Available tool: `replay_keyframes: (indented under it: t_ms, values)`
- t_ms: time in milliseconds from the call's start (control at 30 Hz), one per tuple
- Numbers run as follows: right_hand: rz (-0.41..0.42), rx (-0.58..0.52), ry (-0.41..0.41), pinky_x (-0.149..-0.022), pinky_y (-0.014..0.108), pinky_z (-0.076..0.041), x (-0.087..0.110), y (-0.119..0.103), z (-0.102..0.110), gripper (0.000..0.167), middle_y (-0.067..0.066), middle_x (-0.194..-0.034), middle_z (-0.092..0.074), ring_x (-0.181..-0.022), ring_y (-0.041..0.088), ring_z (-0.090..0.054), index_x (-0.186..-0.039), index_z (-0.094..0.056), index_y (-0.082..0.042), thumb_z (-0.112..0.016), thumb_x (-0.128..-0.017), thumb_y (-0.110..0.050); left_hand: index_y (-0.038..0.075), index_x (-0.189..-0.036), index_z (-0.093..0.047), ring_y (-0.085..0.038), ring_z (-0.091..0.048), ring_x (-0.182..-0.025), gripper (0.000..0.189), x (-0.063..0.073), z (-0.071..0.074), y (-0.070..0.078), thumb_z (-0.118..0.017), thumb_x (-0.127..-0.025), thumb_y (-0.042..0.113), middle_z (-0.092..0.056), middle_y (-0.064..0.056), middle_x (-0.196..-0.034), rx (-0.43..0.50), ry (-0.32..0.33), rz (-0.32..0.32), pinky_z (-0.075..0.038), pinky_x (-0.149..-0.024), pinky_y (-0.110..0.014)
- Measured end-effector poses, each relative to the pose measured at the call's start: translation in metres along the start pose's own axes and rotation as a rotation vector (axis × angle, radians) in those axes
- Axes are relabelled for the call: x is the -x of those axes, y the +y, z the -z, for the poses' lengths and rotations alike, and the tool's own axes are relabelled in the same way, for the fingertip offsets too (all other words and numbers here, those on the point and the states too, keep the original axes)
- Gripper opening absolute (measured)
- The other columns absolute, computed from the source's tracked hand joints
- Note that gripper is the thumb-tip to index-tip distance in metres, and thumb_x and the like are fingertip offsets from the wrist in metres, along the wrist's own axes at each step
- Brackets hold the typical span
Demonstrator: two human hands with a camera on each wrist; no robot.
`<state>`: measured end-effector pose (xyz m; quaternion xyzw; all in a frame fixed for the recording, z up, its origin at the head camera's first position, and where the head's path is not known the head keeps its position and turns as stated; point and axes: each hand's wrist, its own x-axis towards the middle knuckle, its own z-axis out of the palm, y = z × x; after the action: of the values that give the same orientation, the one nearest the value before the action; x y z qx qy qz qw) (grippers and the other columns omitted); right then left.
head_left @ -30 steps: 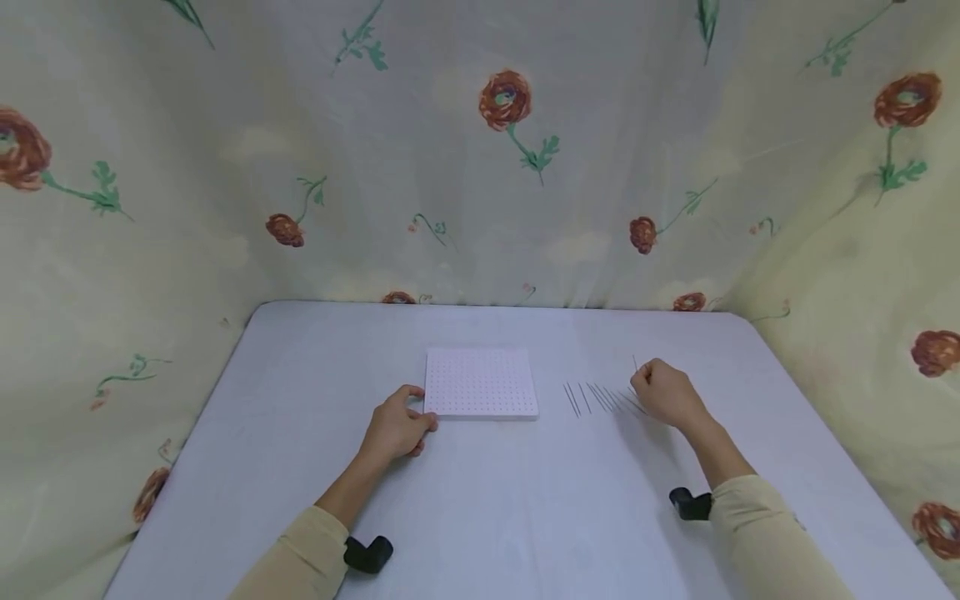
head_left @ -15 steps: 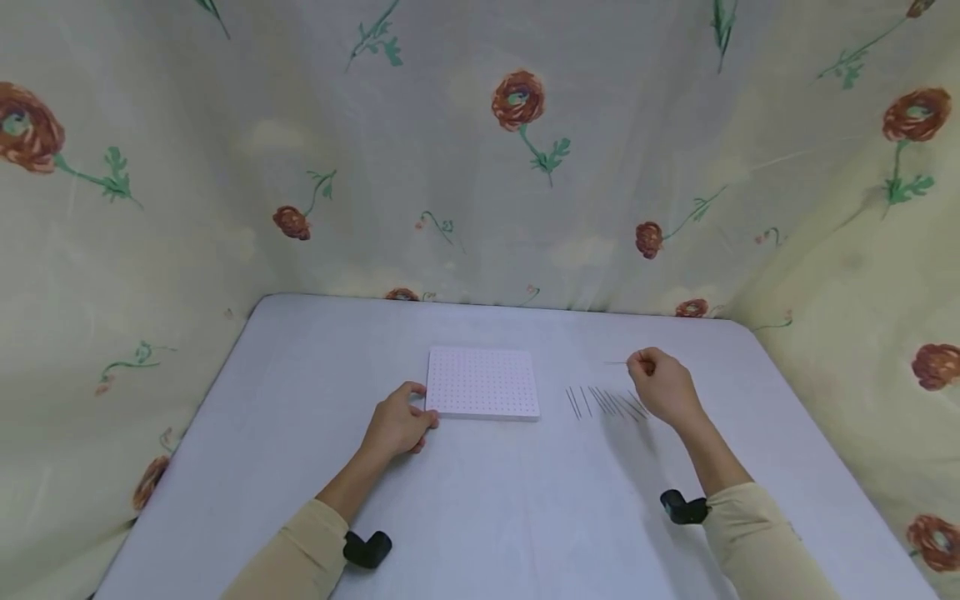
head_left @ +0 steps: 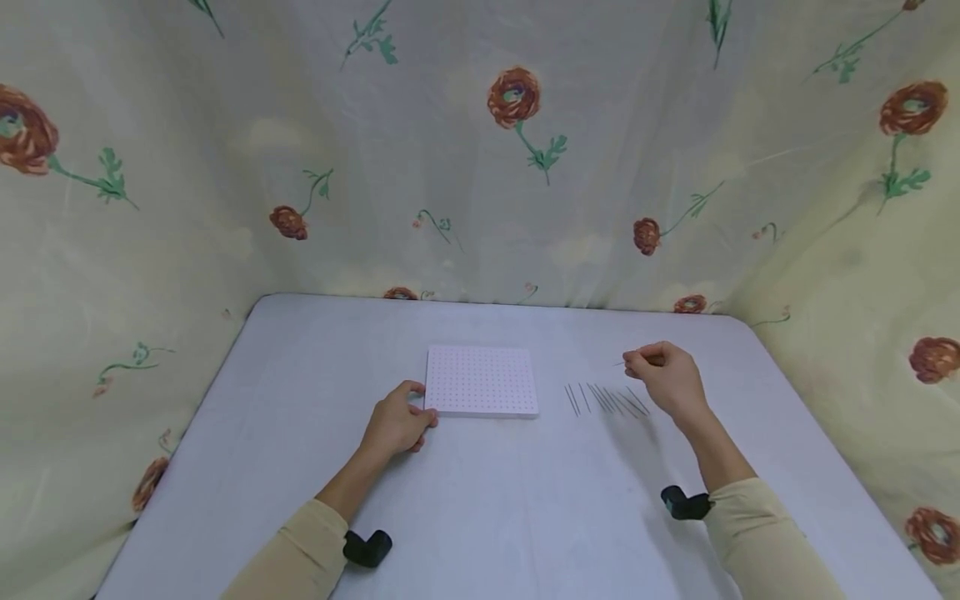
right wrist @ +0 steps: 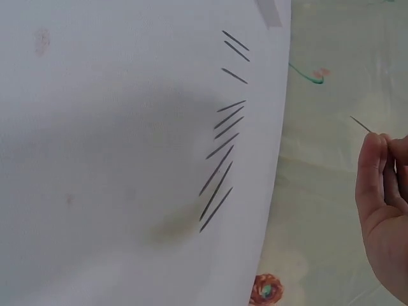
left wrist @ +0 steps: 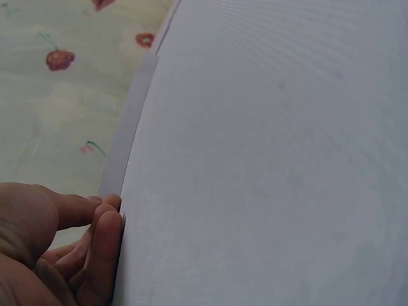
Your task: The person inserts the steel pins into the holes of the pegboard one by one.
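A white pegboard (head_left: 482,382) with rows of small holes lies flat on the table. My left hand (head_left: 397,423) holds its near left corner, one finger along the left side and the thumb at the front edge. In the left wrist view, the thumb and fingers meet at the end of the board's pale side (left wrist: 131,127). Raised above the table on the right, my right hand (head_left: 667,382) pinches a thin dark needle (right wrist: 359,123) between thumb and fingertips, its free end pointing left. Several similar needles (right wrist: 222,130) lie in a slanted row below that hand.
The table (head_left: 480,508) has a white cover and rounded far corners. A flowered curtain (head_left: 450,142) hangs behind it and along both sides. Each wrist wears a black camera (head_left: 367,549). White table surface separates the board from the loose needles.
The needle in my right hand has swung from upright to pointing left, and now less of it shows. That hand rose slightly and its fingers shifted. My left hand stays at the board's corner.
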<state>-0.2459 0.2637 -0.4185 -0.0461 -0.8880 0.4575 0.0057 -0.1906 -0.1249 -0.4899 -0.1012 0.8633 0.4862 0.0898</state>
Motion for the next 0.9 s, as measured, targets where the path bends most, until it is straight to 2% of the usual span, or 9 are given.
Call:
replay_keyframes:
  t_ms: [67,167,367,467,633,767,900]
  values:
    - [-0.003,-0.056,0.018,-0.078,0.012,-0.058,-0.001,-0.002,-0.003,0.037,0.026,-0.124,-0.068,-0.083,-0.006,-0.069,-0.124,-0.057,0.008,-0.059,-0.104,-0.023,0.009,-0.141,-0.050,-0.013,-0.059,-0.051,0.048,0.000,0.000,-0.001,-0.068,-0.097,0.014,-0.075,-0.003,-0.086,-0.001,0.002,-0.003,-0.051,-0.047,-0.021]
    - [-0.004,-0.117,0.054,-0.077,0.014,-0.059,-0.002,-0.006,-0.008,0.037,0.023,-0.117,-0.070,-0.078,-0.008,-0.069,-0.124,-0.060,0.009,-0.063,-0.102,-0.021,0.008,-0.141,-0.051,-0.013,-0.060,-0.051,0.048,0.001,0.000,-0.001,-0.068,-0.096,0.014,-0.075,-0.004,-0.086,0.004,0.003,-0.009,-0.050,-0.047,-0.021]
    - [0.003,-0.088,0.081,-0.072,0.012,-0.058,-0.003,-0.016,-0.019,0.036,0.023,-0.117,-0.072,-0.076,-0.004,-0.069,-0.121,-0.066,0.003,-0.066,-0.100,-0.027,0.007,-0.141,-0.051,-0.013,-0.060,-0.050,0.048,0.000,0.001,-0.001,-0.069,-0.096,0.013,-0.075,-0.005,-0.085,0.010,0.008,-0.023,-0.050,-0.046,-0.021]
    - [0.003,-0.071,0.074,-0.072,0.011,-0.056,-0.002,-0.025,-0.027,0.037,0.022,-0.119,-0.072,-0.079,-0.001,-0.069,-0.121,-0.067,-0.001,-0.066,-0.100,-0.031,0.007,-0.141,-0.051,-0.013,-0.060,-0.049,0.049,-0.001,0.002,0.001,-0.069,-0.096,0.013,-0.075,-0.004,-0.084,-0.004,0.016,-0.024,-0.049,-0.045,-0.021]
    - [0.012,-0.047,0.067,-0.074,0.009,-0.054,-0.005,-0.039,-0.048,0.033,0.017,-0.116,-0.072,-0.092,0.015,-0.070,-0.118,-0.068,-0.006,-0.066,-0.100,-0.033,0.008,-0.141,-0.051,-0.013,-0.059,-0.049,0.049,-0.001,0.004,0.004,-0.069,-0.096,0.014,-0.075,-0.004,-0.083,-0.011,0.019,-0.011,-0.049,-0.045,-0.020]
    - [0.056,-0.014,0.041,-0.068,0.016,-0.051,-0.006,-0.051,-0.069,0.029,0.014,-0.108,-0.073,-0.096,0.022,-0.067,-0.113,-0.069,-0.009,-0.066,-0.100,-0.034,0.008,-0.141,-0.051,-0.013,-0.059,-0.049,0.049,-0.001,0.003,0.003,-0.070,-0.096,0.014,-0.075,-0.003,-0.082,-0.006,0.019,-0.006,-0.050,-0.045,-0.020]
    - [0.122,0.008,0.015,-0.066,0.022,-0.050,-0.005,-0.061,-0.091,0.026,0.012,-0.103,-0.075,-0.093,0.022,-0.068,-0.108,-0.071,-0.011,-0.067,-0.099,-0.035,0.008,-0.142,-0.051,-0.013,-0.060,-0.049,0.049,-0.001,0.002,-0.002,-0.069,-0.096,0.014,-0.075,-0.002,-0.083,0.000,0.012,-0.013,-0.049,-0.045,-0.020]
